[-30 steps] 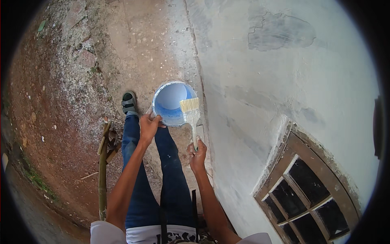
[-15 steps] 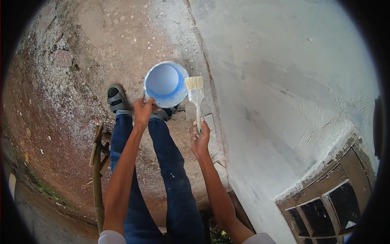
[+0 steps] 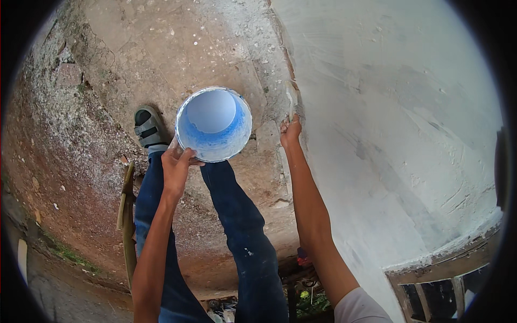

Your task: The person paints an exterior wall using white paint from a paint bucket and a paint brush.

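Observation:
My left hand (image 3: 177,168) grips the near rim of a round bucket (image 3: 199,141), its inner wall smeared blue and white. White paint (image 3: 211,110) lies in the bucket, which is held over the ground in front of my legs. Out to the right, my right hand (image 3: 291,129) is closed around the handle of a paintbrush (image 3: 291,101). The brush is seen nearly edge-on beside the foot of the whitish wall (image 3: 371,134). Whether its bristles touch the wall, I cannot tell.
Paint-spotted bare ground (image 3: 156,43) stretches ahead and left. My sandalled foot (image 3: 149,127) stands left of the bucket. Wooden sticks (image 3: 128,226) lean near my left leg. A wooden-framed window (image 3: 439,290) is set in the wall at lower right.
My right hand has carried the paintbrush from beside the bucket's rim forward and right to the wall's foot. The bucket has come slightly nearer, still in my left hand.

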The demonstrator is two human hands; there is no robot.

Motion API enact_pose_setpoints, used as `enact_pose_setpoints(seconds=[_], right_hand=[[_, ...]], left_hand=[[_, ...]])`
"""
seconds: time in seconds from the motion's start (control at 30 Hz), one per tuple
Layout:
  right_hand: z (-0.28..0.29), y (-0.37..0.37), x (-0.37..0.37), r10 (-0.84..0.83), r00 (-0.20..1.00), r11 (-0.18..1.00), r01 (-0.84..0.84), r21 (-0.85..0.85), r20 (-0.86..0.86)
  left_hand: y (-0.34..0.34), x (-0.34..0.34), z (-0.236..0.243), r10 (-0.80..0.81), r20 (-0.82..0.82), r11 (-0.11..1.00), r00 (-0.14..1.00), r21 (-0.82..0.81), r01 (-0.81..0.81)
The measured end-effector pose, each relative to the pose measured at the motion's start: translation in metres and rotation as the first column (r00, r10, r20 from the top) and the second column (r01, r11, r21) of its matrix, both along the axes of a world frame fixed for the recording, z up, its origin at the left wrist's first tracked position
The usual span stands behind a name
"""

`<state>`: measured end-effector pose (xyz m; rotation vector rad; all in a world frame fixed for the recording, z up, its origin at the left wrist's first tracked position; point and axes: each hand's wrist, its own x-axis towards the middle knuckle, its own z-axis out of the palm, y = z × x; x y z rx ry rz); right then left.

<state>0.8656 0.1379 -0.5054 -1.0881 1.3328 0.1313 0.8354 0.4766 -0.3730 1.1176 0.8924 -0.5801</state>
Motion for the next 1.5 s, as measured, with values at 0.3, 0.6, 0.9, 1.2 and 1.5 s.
enact_pose_setpoints(seconds=[0.3,0.6,0.9,1.2,1.5], right_hand=[[-0.010,-0.013,0.025,-0.198,0.977,0.979,0.193,0.064,0.084],[0.004,0.019,-0.007,-0.186,0.982,0.980,0.189,-0.065,0.043],[0.024,0.022,0.025,-0.328,0.943,0.940,0.332,-0.080,0.060],[0.003,0.018,-0.005,-0.168,0.985,0.980,0.170,-0.102,0.026],[0.000,0.027,0.088,-0.293,0.956,0.956,0.293,0.005,0.026]], left_hand=[[-0.002,0.005,-0.008,-0.027,0.049,1.000,0.998,0.012,0.027],[-0.001,0.004,-0.014,-0.014,0.035,0.999,0.999,0.042,0.013],[-0.001,0.009,-0.014,-0.041,0.010,0.999,0.999,0.025,0.040],[-0.005,0.014,-0.012,-0.055,-0.006,0.998,0.998,0.007,0.055],[-0.002,0.015,-0.013,0.010,0.001,1.000,1.000,0.023,-0.010]])
